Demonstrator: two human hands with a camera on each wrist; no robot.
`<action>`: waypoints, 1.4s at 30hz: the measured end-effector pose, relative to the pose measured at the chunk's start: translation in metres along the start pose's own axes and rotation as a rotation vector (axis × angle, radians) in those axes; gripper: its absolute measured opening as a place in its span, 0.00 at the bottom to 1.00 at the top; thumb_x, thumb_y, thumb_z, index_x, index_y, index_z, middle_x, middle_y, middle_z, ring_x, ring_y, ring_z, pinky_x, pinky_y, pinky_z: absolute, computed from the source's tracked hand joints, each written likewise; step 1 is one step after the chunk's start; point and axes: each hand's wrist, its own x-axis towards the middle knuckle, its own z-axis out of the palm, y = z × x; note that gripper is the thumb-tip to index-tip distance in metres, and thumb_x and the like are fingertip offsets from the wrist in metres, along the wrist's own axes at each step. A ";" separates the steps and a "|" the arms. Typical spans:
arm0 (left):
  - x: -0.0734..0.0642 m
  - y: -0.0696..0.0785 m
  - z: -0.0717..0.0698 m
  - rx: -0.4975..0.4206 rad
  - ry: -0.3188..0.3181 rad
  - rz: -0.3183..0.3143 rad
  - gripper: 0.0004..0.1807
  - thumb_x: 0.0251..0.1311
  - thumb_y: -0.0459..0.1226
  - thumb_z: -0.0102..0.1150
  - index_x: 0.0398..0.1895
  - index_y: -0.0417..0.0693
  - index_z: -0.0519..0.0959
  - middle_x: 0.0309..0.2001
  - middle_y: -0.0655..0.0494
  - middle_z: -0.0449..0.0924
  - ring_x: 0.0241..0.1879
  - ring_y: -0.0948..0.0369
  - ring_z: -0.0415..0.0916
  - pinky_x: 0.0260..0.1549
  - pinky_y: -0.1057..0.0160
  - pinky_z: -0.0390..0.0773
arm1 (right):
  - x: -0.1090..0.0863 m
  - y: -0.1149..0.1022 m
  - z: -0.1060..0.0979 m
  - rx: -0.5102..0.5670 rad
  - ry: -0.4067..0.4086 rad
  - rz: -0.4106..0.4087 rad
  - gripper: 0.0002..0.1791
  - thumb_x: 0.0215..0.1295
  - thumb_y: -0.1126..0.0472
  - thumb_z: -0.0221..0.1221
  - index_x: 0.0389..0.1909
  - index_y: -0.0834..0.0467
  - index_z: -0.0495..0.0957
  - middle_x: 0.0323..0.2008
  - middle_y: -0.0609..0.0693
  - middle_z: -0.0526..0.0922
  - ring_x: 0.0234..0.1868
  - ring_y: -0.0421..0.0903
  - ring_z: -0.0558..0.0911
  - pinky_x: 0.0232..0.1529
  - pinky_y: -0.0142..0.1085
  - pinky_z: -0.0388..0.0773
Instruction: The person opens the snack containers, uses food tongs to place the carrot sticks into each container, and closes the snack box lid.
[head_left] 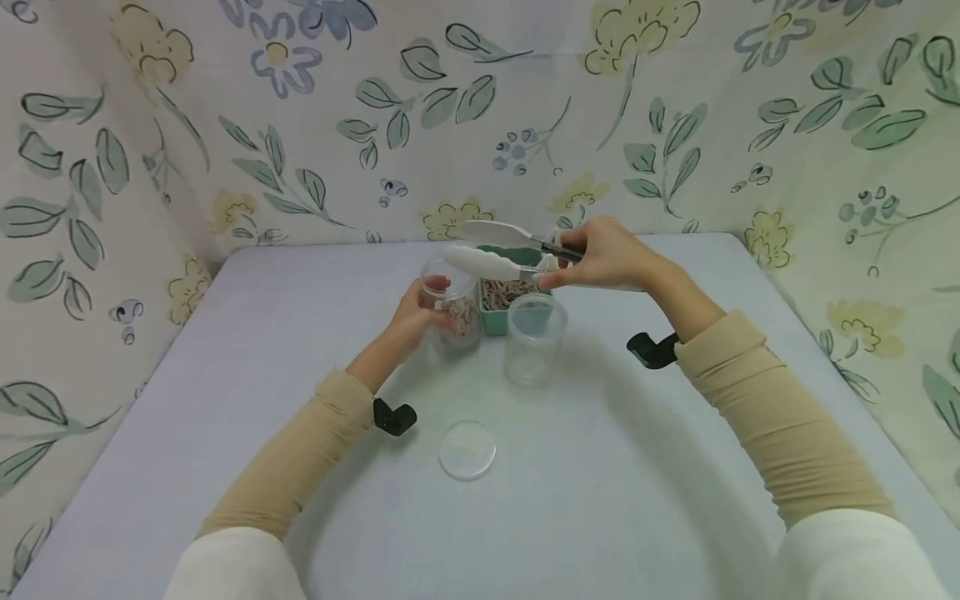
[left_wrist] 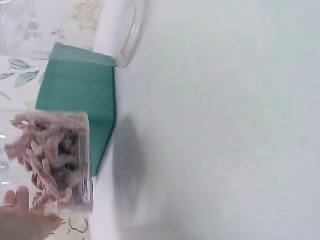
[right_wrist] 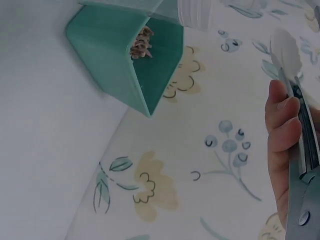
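My left hand (head_left: 415, 321) grips a clear plastic jar (head_left: 459, 321) by its side. Pinkish-brown dried strips (left_wrist: 52, 160) fill its lower part, and its base looks lifted off the table in the left wrist view. My right hand (head_left: 603, 254) holds tongs (head_left: 487, 264) with white tips and dark metal arms. Their tips stand apart above the jar's mouth, with nothing seen between them. Behind the jars is a green box (right_wrist: 107, 55) with more brown strips (head_left: 510, 293) inside. A second clear jar (head_left: 534, 358), with nothing visible inside, stands upright in front of it.
A round clear lid (head_left: 467, 450) lies flat on the pale table (head_left: 570, 500), nearer to me than the jars. Behind the table's far edge hangs a flower-patterned cloth (head_left: 540, 117), which also covers both sides.
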 end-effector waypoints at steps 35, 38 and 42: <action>-0.020 -0.024 -0.016 0.101 -0.087 0.004 0.43 0.48 0.20 0.66 0.69 0.38 0.59 0.71 0.41 0.58 0.73 0.49 0.49 0.71 0.47 0.47 | -0.004 0.037 0.024 0.058 0.183 0.249 0.36 0.42 0.29 0.69 0.31 0.58 0.72 0.23 0.50 0.68 0.27 0.48 0.67 0.26 0.38 0.61; -0.021 -0.023 -0.017 0.109 -0.088 0.006 0.43 0.48 0.21 0.66 0.69 0.38 0.59 0.72 0.41 0.57 0.73 0.49 0.49 0.71 0.48 0.47 | -0.005 0.039 0.024 0.052 0.180 0.266 0.37 0.42 0.28 0.68 0.32 0.58 0.73 0.24 0.50 0.69 0.28 0.48 0.67 0.26 0.38 0.61; -0.022 -0.023 -0.017 0.120 -0.091 0.006 0.44 0.49 0.22 0.67 0.70 0.38 0.58 0.72 0.42 0.57 0.74 0.49 0.48 0.71 0.48 0.47 | -0.006 0.041 0.025 0.049 0.174 0.290 0.39 0.40 0.25 0.67 0.33 0.58 0.74 0.26 0.52 0.70 0.30 0.49 0.68 0.27 0.38 0.62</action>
